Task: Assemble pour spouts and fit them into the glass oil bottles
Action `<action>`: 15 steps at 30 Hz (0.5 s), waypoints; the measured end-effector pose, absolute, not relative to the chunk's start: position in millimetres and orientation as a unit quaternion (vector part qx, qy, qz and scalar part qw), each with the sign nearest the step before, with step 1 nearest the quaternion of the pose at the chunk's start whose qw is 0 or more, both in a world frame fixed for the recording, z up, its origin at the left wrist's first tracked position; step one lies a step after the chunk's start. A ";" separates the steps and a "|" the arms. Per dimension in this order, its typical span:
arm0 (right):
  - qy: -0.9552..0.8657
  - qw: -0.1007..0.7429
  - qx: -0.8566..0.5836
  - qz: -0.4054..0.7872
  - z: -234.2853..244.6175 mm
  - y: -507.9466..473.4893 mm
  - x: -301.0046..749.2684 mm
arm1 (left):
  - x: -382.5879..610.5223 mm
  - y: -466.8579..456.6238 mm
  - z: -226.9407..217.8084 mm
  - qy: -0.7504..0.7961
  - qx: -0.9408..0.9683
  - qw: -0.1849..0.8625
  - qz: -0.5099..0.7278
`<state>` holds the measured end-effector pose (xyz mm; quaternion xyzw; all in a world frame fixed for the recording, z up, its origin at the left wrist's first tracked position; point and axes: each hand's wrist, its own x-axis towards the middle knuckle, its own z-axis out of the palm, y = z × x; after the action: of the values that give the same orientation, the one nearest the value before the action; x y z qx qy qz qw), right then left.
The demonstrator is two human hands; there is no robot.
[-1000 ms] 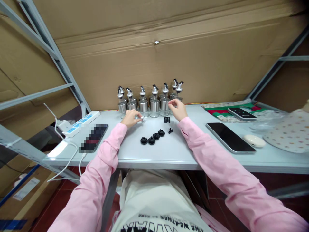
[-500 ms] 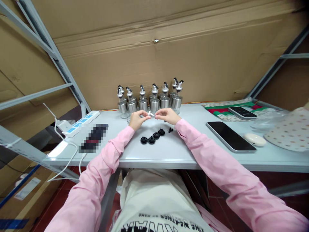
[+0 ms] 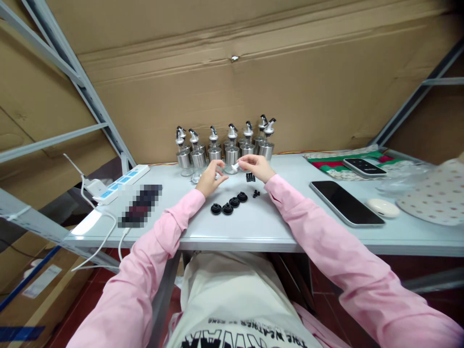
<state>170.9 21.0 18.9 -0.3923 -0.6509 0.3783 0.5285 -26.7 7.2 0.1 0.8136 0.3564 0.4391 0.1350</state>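
Note:
My right hand point(image 3: 258, 167) pinches a small white-and-silver pourer spout point(image 3: 235, 167) between thumb and fingertips, in front of the bottles. My left hand point(image 3: 210, 179) is just left of it, thumb and fingers apart, holding nothing that I can see. Some shiny small parts lie partly hidden behind its fingers. Several black ribbed stoppers point(image 3: 227, 209) lie in a slanting row nearer the front edge. To their right is a little cluster of tiny black pieces point(image 3: 256, 194). Black levers point(image 3: 250, 177) lie side by side below my right hand.
Glass-and-steel oil bottles point(image 3: 232, 155) with pourer tops stand along the cardboard backing point(image 3: 253, 96). At the left are a power strip point(image 3: 123, 183) and a blurred-out dark object point(image 3: 141, 205). A phone point(image 3: 346, 203), a white oval case point(image 3: 383, 208) and a patterned cloth point(image 3: 326, 166) occupy the right.
My hands have parted. The left has let go of the spout and opened; the right keeps it and has moved slightly right and up. The black levers now show.

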 end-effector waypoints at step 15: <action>-0.713 0.466 -0.479 0.213 10.7 35.3 187.1 | -23.4 -1.0 4.7 0.323 0.897 -0.054 0.297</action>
<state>187.1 35.3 10.7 -0.4792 -0.7127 0.2129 0.4659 -23.4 -1.0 4.7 0.8971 0.3230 0.2966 -0.0543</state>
